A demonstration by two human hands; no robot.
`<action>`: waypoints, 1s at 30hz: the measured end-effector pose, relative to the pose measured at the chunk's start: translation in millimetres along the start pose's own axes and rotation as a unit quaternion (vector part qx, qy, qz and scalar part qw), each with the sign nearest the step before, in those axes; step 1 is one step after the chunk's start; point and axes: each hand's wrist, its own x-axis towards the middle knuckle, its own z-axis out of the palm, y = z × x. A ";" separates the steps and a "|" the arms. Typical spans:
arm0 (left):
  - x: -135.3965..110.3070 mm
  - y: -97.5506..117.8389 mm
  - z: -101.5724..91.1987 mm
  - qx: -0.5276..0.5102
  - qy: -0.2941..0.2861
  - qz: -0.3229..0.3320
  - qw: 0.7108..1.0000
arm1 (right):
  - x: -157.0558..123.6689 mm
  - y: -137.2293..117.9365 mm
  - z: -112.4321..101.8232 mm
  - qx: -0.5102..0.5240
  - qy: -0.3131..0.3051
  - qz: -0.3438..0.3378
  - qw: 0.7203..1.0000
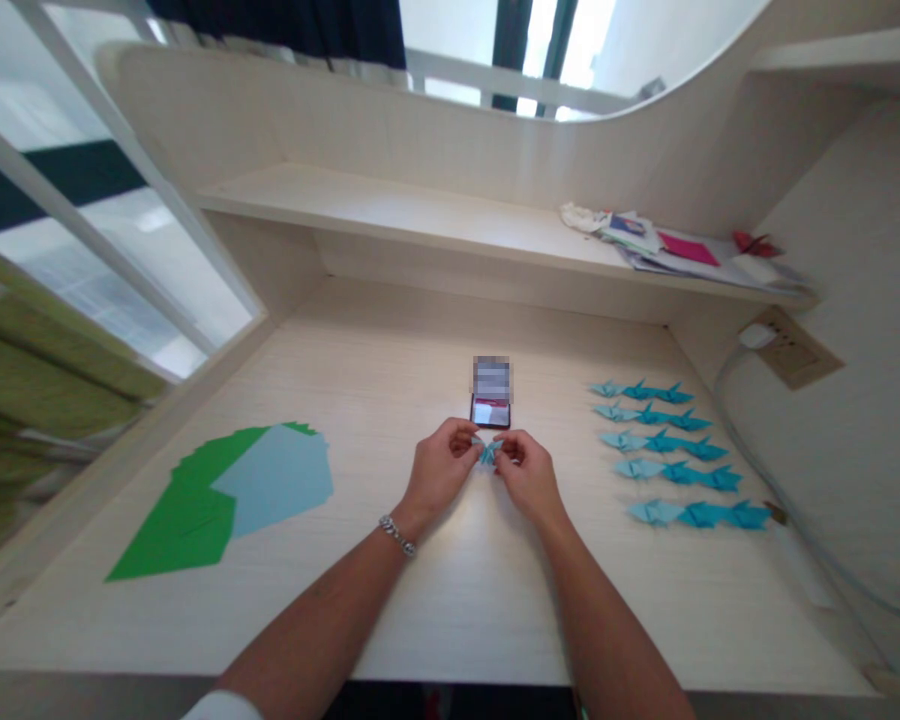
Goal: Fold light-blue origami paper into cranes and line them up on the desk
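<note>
A small light blue folded paper crane (487,453) is between my hands, above the middle of the desk. My left hand (444,462) pinches its left side between thumb and fingers. On the opposite side, the thumb and fingertips of my right hand (526,474) grip the other end. Parts of the paper are covered by my fingers. Just beyond my hands lies a phone (490,412) with its screen lit. Several rows of finished-looking cranes (675,469), in light and deeper blue, stand on the right of the desk.
Fanned sheets of green paper (172,525) and light blue paper (281,480) lie on the left of the desk (390,340). A shelf (420,222) at the back holds papers and a pink square (688,248). A cable (757,460) runs from the wall socket (795,350) down the right side.
</note>
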 end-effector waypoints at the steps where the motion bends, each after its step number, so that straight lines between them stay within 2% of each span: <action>1: -0.5 1.9 -0.4 0.015 0.001 0.004 1.000 | -0.5 -0.7 -0.6 -0.005 -0.008 -0.001 1.000; 4: -1.4 6.2 -1.1 0.057 -0.002 0.022 0.998 | -0.7 -1.2 -1.0 0.002 -0.017 0.002 1.000; 9: -2.4 8.1 -0.7 0.077 -0.001 0.044 0.996 | 2.7 4.1 0.7 0.064 0.006 0.060 0.996; 14: -3.7 8.3 0.5 0.078 -0.008 0.063 0.995 | 3.3 8.3 0.8 0.009 0.055 0.037 0.998; 17: -4.4 7.7 0.4 0.105 -0.011 0.080 0.991 | 3.0 9.0 0.0 -0.014 0.034 0.036 0.999; 20: -4.9 6.6 0.3 0.126 -0.027 0.090 0.988 | 2.1 8.0 -2.0 -0.052 -0.014 0.038 0.998; 24: -4.8 6.6 1.2 0.089 -0.016 0.076 0.993 | -1.1 2.3 -5.4 -0.122 -0.047 -0.004 0.991; 27: -3.0 7.0 0.2 0.096 -0.016 0.065 0.993 | -3.3 -3.7 -6.2 -0.152 -0.025 -0.046 0.987; 30: -0.3 6.7 -2.5 0.155 -0.040 0.061 0.985 | -4.4 -8.2 -5.2 -0.155 -0.008 -0.075 0.985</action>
